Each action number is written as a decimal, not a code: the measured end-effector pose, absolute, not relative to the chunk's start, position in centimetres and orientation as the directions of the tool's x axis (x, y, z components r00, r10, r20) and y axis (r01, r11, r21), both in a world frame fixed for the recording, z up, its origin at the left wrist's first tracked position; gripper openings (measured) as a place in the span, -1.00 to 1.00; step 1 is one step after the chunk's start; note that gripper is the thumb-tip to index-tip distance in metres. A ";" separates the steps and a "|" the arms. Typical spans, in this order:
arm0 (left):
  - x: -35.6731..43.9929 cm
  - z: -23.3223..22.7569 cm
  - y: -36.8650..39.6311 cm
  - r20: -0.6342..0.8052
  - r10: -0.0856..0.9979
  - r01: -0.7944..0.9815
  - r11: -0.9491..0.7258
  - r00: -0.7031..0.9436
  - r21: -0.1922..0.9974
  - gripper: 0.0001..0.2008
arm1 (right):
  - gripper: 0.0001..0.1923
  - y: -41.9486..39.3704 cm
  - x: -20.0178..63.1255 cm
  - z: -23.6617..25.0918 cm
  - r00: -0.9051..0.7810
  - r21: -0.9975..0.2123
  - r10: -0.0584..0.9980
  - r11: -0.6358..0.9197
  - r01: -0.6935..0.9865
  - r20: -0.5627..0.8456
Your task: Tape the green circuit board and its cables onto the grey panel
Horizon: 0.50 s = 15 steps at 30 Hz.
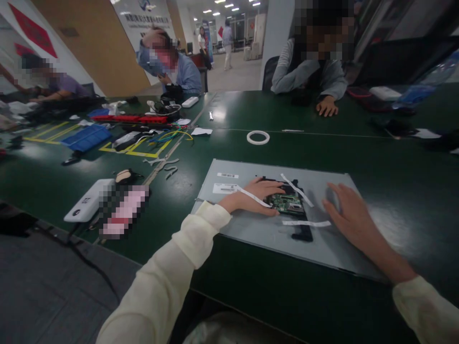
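A flat grey panel [247, 234], with labels at its upper left, lies on the table before me. On it is a green circuit board [285, 203] in a black frame [304, 230]. My left hand [256, 195] rests over the left side of the board and frame, fingers stretched out. White tape strips are stuck around the board: a left strip [253, 196] by my left hand, an upper strip [297, 189] and a lower strip [304, 223]. My right hand [349, 217] is open at the panel's right side, near the lower strip's end, fingers slightly blurred.
Beyond the panel lies a white tape roll [258, 137]. To the left are pliers [161, 161], a white power bank [89, 200], a pink phone [125, 210], a blue tray [86, 137] and coloured wires [175, 136]. Several people sit across the green table [222, 112].
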<state>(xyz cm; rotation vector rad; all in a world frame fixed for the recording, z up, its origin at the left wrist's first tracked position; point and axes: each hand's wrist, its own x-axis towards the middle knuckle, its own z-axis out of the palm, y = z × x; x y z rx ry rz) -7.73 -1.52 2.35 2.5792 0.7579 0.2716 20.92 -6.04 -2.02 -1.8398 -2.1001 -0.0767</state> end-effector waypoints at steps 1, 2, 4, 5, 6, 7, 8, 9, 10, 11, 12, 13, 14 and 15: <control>-7.7 2.4 -1.7 0.062 0.555 0.475 -0.759 0.829 0.446 -0.38 | -0.36 -5.9 20.8 -1.9 -0.117 -0.233 0.944 0.195 0.953 0.309; -7.7 2.4 -1.9 0.062 0.561 0.486 -0.762 0.826 0.429 -0.38 | -0.36 -5.8 20.8 -1.8 -0.121 -0.276 0.939 0.215 0.937 0.320; -7.7 2.4 -2.3 0.079 0.567 0.496 -0.773 0.820 0.395 -0.38 | -0.36 -5.8 20.8 -1.6 -0.097 -0.327 0.944 0.204 0.923 0.316; -7.7 2.4 -2.5 0.089 0.568 0.499 -0.778 0.818 0.381 -0.39 | -0.35 -5.9 20.8 -1.5 -0.079 -0.341 0.950 0.185 0.922 0.302; -7.6 2.3 -2.7 0.085 0.564 0.500 -0.783 0.821 0.369 -0.40 | -0.35 -5.9 20.9 -1.5 -0.059 -0.352 0.957 0.162 0.922 0.285; -7.6 2.4 -2.9 0.071 0.565 0.508 -0.785 0.822 0.354 -0.41 | -0.35 -6.0 20.9 -1.4 -0.040 -0.358 0.963 0.137 0.923 0.267; -7.6 2.4 -3.2 0.061 0.567 0.518 -0.787 0.822 0.335 -0.43 | -0.34 -6.1 21.0 -1.4 -0.022 -0.363 0.968 0.115 0.925 0.250; -7.6 2.4 -3.5 0.054 0.571 0.529 -0.788 0.819 0.316 -0.45 | -0.33 -6.2 21.0 -1.4 -0.009 -0.367 0.971 0.099 0.925 0.239; -7.6 2.5 -3.8 0.057 0.578 0.538 -0.788 0.814 0.299 -0.46 | -0.32 -6.3 20.9 -1.4 0.000 -0.371 0.972 0.089 0.924 0.233; -7.7 2.6 -4.0 0.066 0.583 0.544 -0.788 0.810 0.288 -0.47 | -0.32 -6.4 20.9 -1.3 0.004 -0.375 0.973 0.085 0.923 0.231; -7.7 2.6 -4.3 0.081 0.587 0.546 -0.788 0.805 0.284 -0.47 | -0.32 -6.5 20.8 -1.3 0.007 -0.380 0.973 0.084 0.921 0.232; -7.8 2.6 -4.6 0.094 0.592 0.548 -0.787 0.801 0.283 -0.47 | -0.32 -6.5 20.7 -1.2 0.012 -0.386 0.972 0.082 0.919 0.234; -7.9 2.6 -4.8 0.106 0.596 0.551 -0.785 0.796 0.283 -0.47 | -0.32 -6.6 20.7 -1.1 0.015 -0.391 0.972 0.081 0.917 0.236; -8.1 2.6 -4.9 0.114 0.603 0.556 -0.782 0.790 0.283 -0.47 | -0.33 -6.6 20.6 -1.1 0.019 -0.395 0.971 0.079 0.915 0.237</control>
